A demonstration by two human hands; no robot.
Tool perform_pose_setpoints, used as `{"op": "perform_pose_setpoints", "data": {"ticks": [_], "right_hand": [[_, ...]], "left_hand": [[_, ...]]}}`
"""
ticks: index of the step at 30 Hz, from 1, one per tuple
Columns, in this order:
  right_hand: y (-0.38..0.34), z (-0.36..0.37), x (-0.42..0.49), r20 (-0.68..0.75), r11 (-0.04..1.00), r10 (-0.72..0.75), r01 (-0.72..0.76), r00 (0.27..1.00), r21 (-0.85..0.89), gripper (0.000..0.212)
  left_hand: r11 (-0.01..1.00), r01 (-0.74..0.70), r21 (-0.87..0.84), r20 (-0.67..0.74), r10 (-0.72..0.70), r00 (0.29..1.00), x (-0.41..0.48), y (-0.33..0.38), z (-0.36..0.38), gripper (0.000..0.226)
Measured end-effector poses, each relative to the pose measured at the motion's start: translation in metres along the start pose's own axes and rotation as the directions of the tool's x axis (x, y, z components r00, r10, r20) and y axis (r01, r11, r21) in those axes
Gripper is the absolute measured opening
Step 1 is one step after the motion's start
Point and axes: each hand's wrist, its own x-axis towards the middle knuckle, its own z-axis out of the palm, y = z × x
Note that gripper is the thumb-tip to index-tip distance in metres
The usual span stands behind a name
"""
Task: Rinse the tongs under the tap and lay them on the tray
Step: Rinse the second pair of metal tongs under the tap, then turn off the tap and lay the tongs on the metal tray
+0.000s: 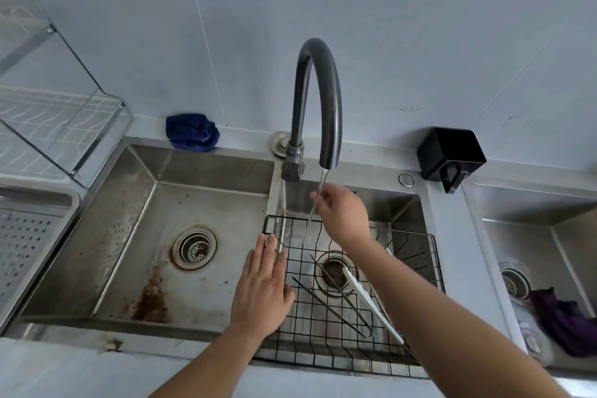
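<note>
Tongs [329,305] just beside L hand [261,287]; R hand [342,210] apart.

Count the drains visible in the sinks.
3. The left drain sits in the left basin, the middle drain lies beneath the wire rack, and the right drain is in the right basin beside the purple cloth. That cloth could hide more.

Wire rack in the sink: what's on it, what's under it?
On the wire rack lie metal tongs and white tongs. Beneath it, the drain shows through the grid. The right forearm covers part of the white tongs and rack.
</note>
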Motion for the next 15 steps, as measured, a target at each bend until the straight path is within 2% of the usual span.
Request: {"op": "perform_pose_setpoints", "data": {"ticks": [2, 6, 15], "right_hand": [[-0.017, -0.007, 0.023, 0.079, 1.000, 0.012, -0.013, 0.997, 0.005, 0.036], [-0.035, -0.004, 0.050, 0.184, 0.988, 0.074, -0.048, 0.980, -0.146, 0.052], [-0.036, 0.000, 0.073, 0.164, 0.994, 0.082, -0.069, 0.983, -0.079, 0.043]], "left_hand": [[1.000, -0.003, 0.009, -0.005, 0.003, 1.000, 0.000, -0.001, 0.001, 0.066], [1.000, 0.004, 0.027, -0.001, -0.004, 1.000, 0.001, 0.000, 0.000, 0.067], [0.999, 0.012, 0.039, -0.007, -0.012, 1.000, 0.001, 0.001, 0.000, 0.069]]}}
